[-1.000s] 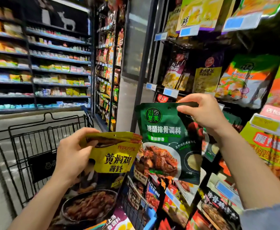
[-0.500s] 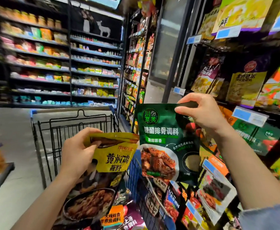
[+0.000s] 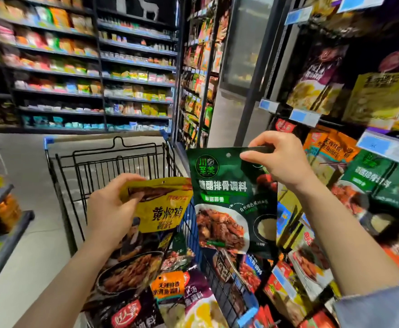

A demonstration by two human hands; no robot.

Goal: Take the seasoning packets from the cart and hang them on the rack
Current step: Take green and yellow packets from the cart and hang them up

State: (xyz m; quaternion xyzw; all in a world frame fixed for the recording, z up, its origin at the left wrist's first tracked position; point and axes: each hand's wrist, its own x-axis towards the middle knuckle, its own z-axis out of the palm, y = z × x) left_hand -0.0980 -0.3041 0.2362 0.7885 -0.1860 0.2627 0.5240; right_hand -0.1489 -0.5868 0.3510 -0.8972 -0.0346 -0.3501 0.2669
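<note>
Your right hand (image 3: 280, 162) pinches the green rib-seasoning packet (image 3: 231, 200) mid-frame and has pulled it off the rack (image 3: 335, 124) toward the cart (image 3: 113, 159), so no hanging yet. Left hand (image 3: 109, 211) still grips the yellow packet (image 3: 160, 207).

I see the right hand (image 3: 281, 162) pinching the top edge of a green seasoning packet (image 3: 231, 202), which hangs upright just beside the rack (image 3: 335, 124) of hanging packets. The left hand (image 3: 112, 211) grips the top of a yellow-and-black packet (image 3: 163, 204) over the wire cart (image 3: 113, 162). More packets (image 3: 182, 287) lie in the cart.
</note>
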